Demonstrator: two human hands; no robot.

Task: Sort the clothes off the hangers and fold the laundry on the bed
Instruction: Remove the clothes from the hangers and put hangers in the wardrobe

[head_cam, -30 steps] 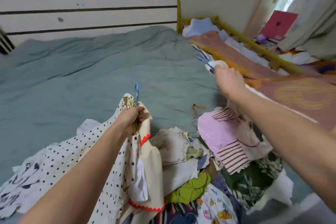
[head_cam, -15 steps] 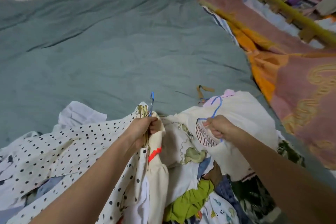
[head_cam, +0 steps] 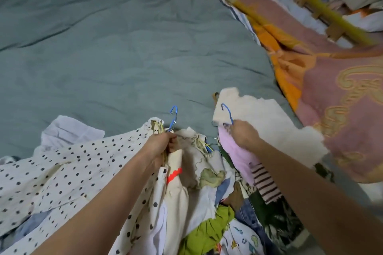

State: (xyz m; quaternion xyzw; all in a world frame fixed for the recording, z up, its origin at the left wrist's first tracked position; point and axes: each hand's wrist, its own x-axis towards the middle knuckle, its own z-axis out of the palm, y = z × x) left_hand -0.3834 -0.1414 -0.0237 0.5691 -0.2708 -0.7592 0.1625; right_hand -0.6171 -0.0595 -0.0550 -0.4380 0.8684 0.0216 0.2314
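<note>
I'm in home bedroom: wide bed (head_cam: 124, 47) under teal quilt, patterned pink blanket (head_cam: 342, 109) alongside, yellow rail (head_cam: 310, 2), laundry heap (head_cam: 207, 203) on hangers

The grey-green bed cover (head_cam: 124, 51) is matt, softly creased cloth. Just right of it, the pink and orange blanket (head_cam: 342, 97) looks like thick, plush fabric, with a painted yellow rail (head_cam: 319, 4) past it. At the bed cover's near edge, the polka-dot garment (head_cam: 62, 172) is thin crinkled cloth and the blue hanger hooks (head_cam: 173, 119) look like smooth, slightly glossy coated wire.
</note>
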